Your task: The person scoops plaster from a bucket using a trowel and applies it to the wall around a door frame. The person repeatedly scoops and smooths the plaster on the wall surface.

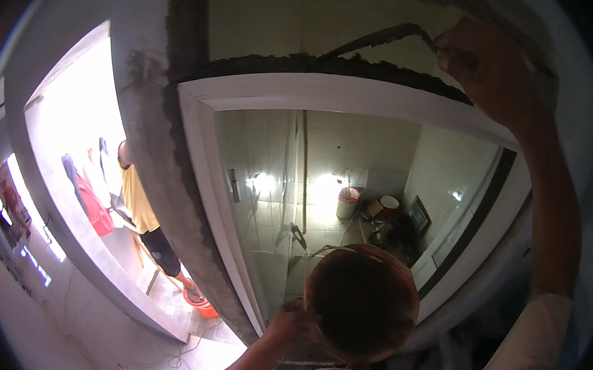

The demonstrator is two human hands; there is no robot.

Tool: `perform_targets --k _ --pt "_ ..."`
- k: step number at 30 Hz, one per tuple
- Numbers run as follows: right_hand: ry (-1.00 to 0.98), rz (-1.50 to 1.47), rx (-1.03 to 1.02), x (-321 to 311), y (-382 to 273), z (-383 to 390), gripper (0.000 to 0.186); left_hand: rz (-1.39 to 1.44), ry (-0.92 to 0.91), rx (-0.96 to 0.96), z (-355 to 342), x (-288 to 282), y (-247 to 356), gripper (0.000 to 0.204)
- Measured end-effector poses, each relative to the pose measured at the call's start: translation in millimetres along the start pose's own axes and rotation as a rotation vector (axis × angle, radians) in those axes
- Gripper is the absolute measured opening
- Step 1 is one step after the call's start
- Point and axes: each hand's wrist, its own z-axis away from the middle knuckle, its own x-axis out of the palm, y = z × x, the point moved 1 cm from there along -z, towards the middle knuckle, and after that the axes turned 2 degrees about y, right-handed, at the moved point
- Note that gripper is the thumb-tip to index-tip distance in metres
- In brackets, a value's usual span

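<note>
My right hand (467, 56), raised at the upper right, is closed around the handle end of a trowel (379, 39). The trowel's narrow dark blade slants down to the left, its tip at the rough wet mortar band (277, 67) above the white door frame (358, 96). Low in the middle, my left hand (294, 322) is closed on the left side of a round reddish-brown bucket (363, 306). Inside, the bucket looks dark, and its contents are too shadowed to make out. My left fingers are partly in shadow.
Through the framed opening, a tiled room holds a patterned pail (347, 202) and a heap of dark items (396, 230). Beyond the left doorway, a person in a yellow top (139, 198) stands near a red bucket (200, 305). A thin cord (184, 363) lies on the floor.
</note>
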Motion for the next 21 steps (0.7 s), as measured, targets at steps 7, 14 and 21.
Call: perform_targets --k 7,14,21 --pt "0.210 0.077 -0.170 39.6 -33.3 -25.9 0.021 0.100 0.022 -0.051 4.0 13.3 2.0 0.032" --pt "0.231 0.070 -0.119 52.9 -54.3 -48.6 0.019 0.132 -0.004 -0.042 8.2 12.5 -1.5 0.029" --pt "0.151 0.089 -0.223 48.8 -43.5 -53.4 0.022 0.075 -0.018 -0.034 6.2 17.4 5.1 0.022"
